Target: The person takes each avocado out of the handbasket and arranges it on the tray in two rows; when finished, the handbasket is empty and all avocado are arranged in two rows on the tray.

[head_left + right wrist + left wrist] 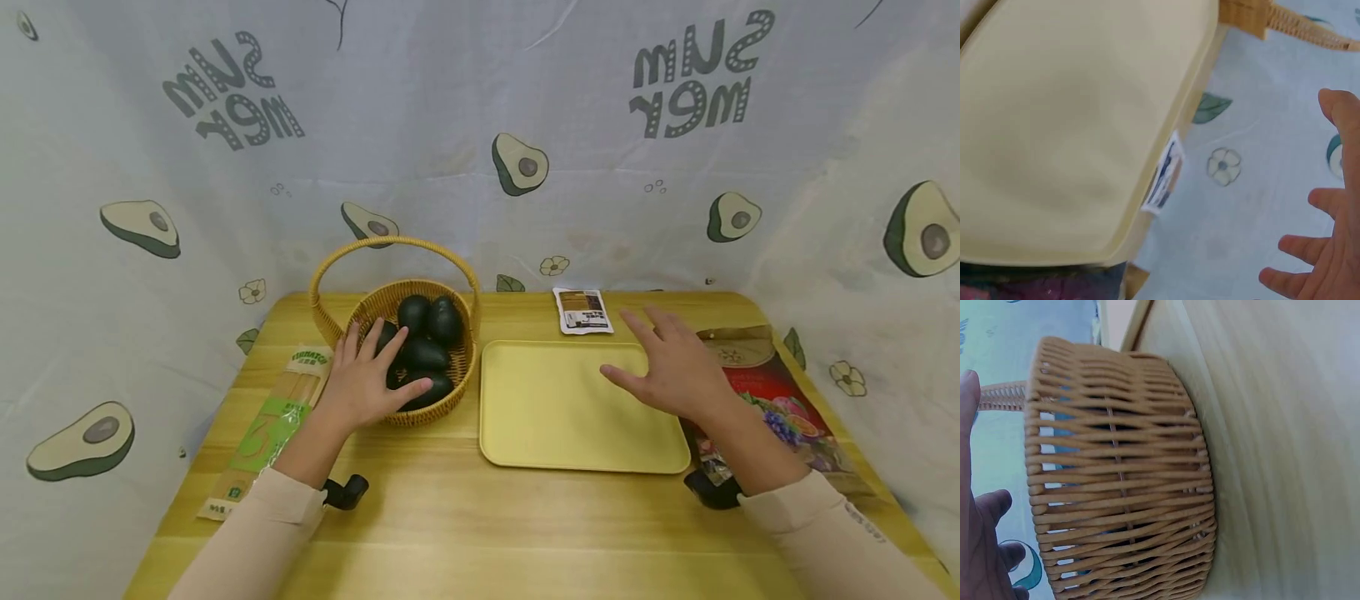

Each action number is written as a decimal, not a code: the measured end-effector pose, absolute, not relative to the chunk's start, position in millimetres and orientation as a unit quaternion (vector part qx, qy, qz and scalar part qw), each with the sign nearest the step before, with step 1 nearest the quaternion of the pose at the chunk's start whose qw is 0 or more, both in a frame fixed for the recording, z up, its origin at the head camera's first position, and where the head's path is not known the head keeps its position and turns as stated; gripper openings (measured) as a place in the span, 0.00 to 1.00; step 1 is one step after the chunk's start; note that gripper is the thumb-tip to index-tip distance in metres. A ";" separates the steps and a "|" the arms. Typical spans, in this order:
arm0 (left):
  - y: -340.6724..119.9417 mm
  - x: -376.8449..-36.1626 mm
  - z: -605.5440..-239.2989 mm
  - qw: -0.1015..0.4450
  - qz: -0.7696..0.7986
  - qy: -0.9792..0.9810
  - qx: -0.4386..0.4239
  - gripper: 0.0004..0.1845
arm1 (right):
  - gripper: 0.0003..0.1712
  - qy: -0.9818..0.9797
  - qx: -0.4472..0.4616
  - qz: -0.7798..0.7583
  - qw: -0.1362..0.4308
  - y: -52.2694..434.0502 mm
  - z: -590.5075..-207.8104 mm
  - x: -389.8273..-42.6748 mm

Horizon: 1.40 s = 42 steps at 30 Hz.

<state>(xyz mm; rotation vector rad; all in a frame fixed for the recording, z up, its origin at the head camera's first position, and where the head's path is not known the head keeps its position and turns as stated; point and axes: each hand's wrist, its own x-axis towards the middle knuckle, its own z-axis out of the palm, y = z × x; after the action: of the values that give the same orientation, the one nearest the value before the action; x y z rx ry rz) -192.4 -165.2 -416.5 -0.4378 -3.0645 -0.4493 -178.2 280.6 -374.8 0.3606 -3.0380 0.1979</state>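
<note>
Your left hand (365,379) is spreading its fingers over the near rim of the basket (330,321), fingertips reaching toward the dark avocados (424,337) inside, gripping nothing. Your right hand (672,367) is hovering flat and spread over the far right corner of the yellow tray (555,408). The basket is sitting near the counter's (465,517) far edge, just left of the tray.
</note>
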 end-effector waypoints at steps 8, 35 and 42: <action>-173.4 -169.5 -426.2 0.060 -0.214 -0.967 -0.121 0.48 | 0.47 -0.979 0.163 0.110 0.060 244.2 -366.6 -165.5; -171.8 -190.0 -494.2 0.208 -0.730 -0.644 0.090 0.23 | 0.29 -0.919 0.307 0.248 -0.007 90.4 -387.2 -185.8; -172.8 -197.3 -498.8 0.205 -0.744 -0.630 0.086 0.23 | 0.29 -0.910 0.323 0.251 -0.059 57.8 -396.9 -205.8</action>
<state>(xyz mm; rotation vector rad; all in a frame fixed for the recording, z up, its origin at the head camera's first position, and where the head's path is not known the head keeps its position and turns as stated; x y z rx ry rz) -197.3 -172.8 -498.8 0.2400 -1.7572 -2.0728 -205.8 57.8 -396.9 1.0566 -2.9739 0.8189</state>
